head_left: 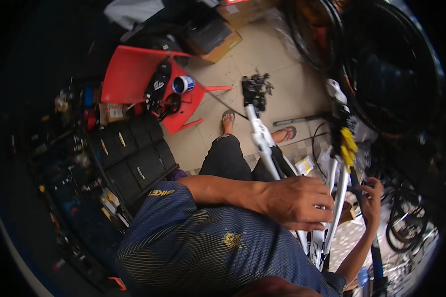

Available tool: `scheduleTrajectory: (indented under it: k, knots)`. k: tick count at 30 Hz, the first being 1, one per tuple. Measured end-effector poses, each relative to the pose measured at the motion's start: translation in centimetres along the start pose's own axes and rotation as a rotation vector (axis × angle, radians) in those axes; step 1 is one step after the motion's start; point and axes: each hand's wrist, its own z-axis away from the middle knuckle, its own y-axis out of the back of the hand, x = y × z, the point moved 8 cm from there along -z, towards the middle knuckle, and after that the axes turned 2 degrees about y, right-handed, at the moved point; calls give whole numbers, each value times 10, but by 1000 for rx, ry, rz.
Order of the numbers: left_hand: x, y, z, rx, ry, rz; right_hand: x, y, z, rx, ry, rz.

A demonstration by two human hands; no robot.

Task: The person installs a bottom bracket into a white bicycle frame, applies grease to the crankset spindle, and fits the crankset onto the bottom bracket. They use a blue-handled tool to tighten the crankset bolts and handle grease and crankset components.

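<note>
A white bicycle frame [261, 134] slants in front of my torso, with one end toward the floor between my feet. My left hand [302, 203] reaches across, its fingers curled over the white tubes at the right. My right hand [371, 200] is raised just right of the frame, fingers bent and apart beside a dark blue post [354, 180]; any contact is unclear. A yellow cloth or glove [348, 146] hangs on a dark clamp-like part [340, 118] above that post.
At the far left stands a red chair [129, 74] with a blue-and-white tin [183, 84] and dark parts on it. Black drawers [139, 153] are on the left. Black parts [256, 91] lie on the tiled floor [292, 89]. Tires [391, 69] stand at far right.
</note>
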Motion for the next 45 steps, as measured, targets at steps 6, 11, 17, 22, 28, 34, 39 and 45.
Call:
scheduleTrajectory:
  k: [6, 11, 17, 22, 28, 34, 39, 45]
  knots:
    - [2, 95, 119, -110, 290, 385, -185, 175, -67, 530, 365, 518]
    - [-48, 187, 291, -104, 790, 267, -354, 176, -52, 766, 443, 692]
    - [-173, 306, 602, -132, 1467, -305, -498, 50, -62, 875, 422, 292]
    - [-249, 405, 772, 181, 1661, -771, -561, -143, -144, 548, 307, -131]
    - [-309, 412, 820, 142, 1542, -948, -573, -304, -156, 168, 14, -406]
    - [-324, 424, 823, 179, 1507, -920, -606, -427, -260, -135, 165, -63]
    - [-329, 427, 818, 159, 1518, -661, -608, -519, -384, -184, 138, 122]
    - [-292, 419, 820, 381, 1710, -19, -601, -578, -446, -260, 146, 390]
